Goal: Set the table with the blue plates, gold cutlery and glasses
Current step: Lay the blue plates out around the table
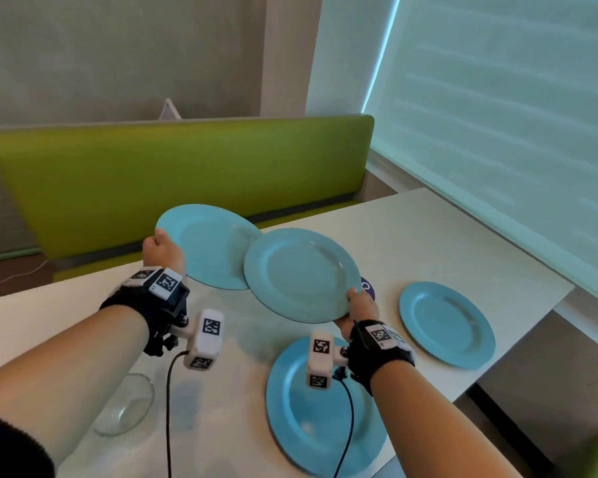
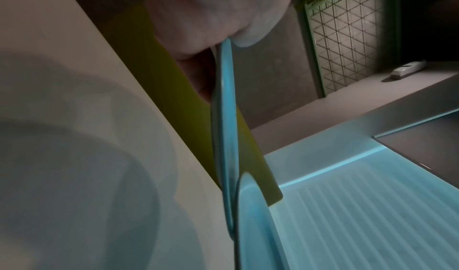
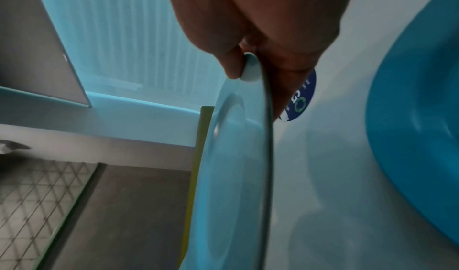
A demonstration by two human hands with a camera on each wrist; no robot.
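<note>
Two blue plates are held in the air above the white table point(image 1: 428, 236). My left hand point(image 1: 161, 246) pinches the near-left rim of the far plate point(image 1: 208, 246), thumb on top; the left wrist view shows that plate point(image 2: 227, 117) edge-on. My right hand point(image 1: 358, 305) pinches the near-right rim of the other plate point(image 1: 301, 274), which overlaps the first one. In the right wrist view the thumb lies on that plate's point(image 3: 231, 176) rim. Two more blue plates lie flat on the table: one near me point(image 1: 311, 415), one at the right point(image 1: 446, 324).
A clear glass bowl point(image 1: 128, 405) sits on the table at the near left. A round dark blue sticker point(image 1: 368, 288) is stuck on the tabletop beyond my right hand. A green bench point(image 1: 173, 174) runs behind the table; a window blind point(image 1: 515, 115) is at the right.
</note>
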